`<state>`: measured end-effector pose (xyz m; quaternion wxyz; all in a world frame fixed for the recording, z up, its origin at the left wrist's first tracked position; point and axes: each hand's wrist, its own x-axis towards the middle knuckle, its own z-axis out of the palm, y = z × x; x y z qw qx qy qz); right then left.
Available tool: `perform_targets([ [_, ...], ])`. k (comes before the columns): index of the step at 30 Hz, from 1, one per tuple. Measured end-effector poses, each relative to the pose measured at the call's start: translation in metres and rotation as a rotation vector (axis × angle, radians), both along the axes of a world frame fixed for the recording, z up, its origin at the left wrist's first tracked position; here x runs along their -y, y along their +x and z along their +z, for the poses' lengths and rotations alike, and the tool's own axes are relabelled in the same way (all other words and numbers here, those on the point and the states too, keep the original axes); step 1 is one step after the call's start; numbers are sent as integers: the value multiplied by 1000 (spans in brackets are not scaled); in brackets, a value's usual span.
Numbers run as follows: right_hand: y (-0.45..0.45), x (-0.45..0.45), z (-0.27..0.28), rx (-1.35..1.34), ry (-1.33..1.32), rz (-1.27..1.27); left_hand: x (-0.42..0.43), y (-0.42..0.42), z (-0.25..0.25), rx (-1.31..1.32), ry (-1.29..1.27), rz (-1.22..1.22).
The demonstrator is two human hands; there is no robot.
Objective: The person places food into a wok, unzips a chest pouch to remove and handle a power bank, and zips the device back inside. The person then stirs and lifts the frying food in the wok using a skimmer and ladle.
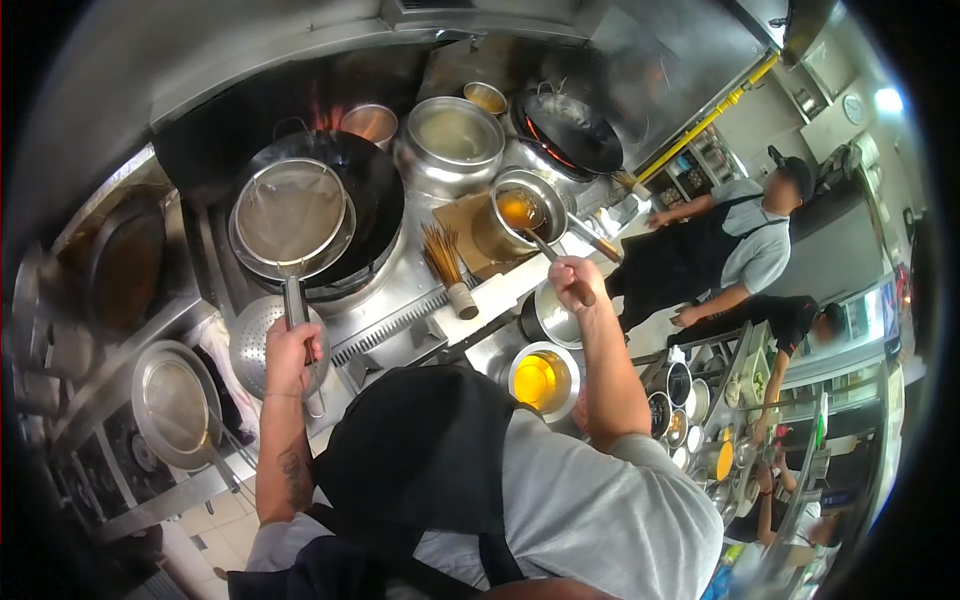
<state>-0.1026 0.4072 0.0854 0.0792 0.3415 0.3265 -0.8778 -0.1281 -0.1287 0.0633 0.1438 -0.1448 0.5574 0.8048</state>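
My left hand (290,357) is closed round the handle of a round fine-mesh strainer (292,212). The strainer is over the black wok (385,205), with a metal rim or bowl showing beneath it. Beside that hand is a perforated skimmer (256,340); whether the hand grips it too, I cannot tell. My right hand (574,281) is wrapped round the handle of a ladle (540,243). Its bowl dips into a metal saucepan (487,235) of amber liquid, and the bowl's edge is hard to make out.
A bamboo wok brush (447,265) lies on the counter between the wok and saucepan. Behind stand a lidded-looking steel pot (452,135) and another wok (570,135). A bowl of yellow liquid (540,380) is near my right elbow. Co-workers (745,240) stand at right.
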Motion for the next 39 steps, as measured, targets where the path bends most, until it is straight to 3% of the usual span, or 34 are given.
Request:
perform_targets([
  [2,8,3,-3,-86,-213,-126,0,2,5,7,-4,13],
  [8,25,-5,34,-116,-297,-102,5,9,8,67,-41,33],
  [10,23,11,59,-64,-18,-159,6,8,7,91,-54,75],
  [14,23,36,98,-132,110,-41,2,-5,-13,49,-32,10],
  [19,-2,63,104,-195,-42,172,-18,-26,-25,52,-23,-17],
  [24,-33,140,79,-240,177,221,-38,-52,-35,53,-15,-18],
  [25,-35,153,73,-308,114,354,-41,-54,-36,54,-16,-12],
  [28,-39,184,34,-343,583,665,-45,-50,-30,58,-47,-2],
  [29,-40,193,17,-353,581,662,-44,-53,-27,41,-62,-23],
  [30,-30,202,5,-504,1022,687,-45,-51,-26,35,-75,-52],
  [32,-21,198,-1,-642,1472,679,-42,-50,-20,48,-90,-62],
  [34,-7,197,28,-501,1793,734,-37,-42,-17,77,-103,-68],
  [38,-12,166,30,-341,1747,743,-33,-36,-12,39,-42,-29],
  [39,-14,146,9,-516,1708,625,-31,-33,-11,30,-61,-13],
])
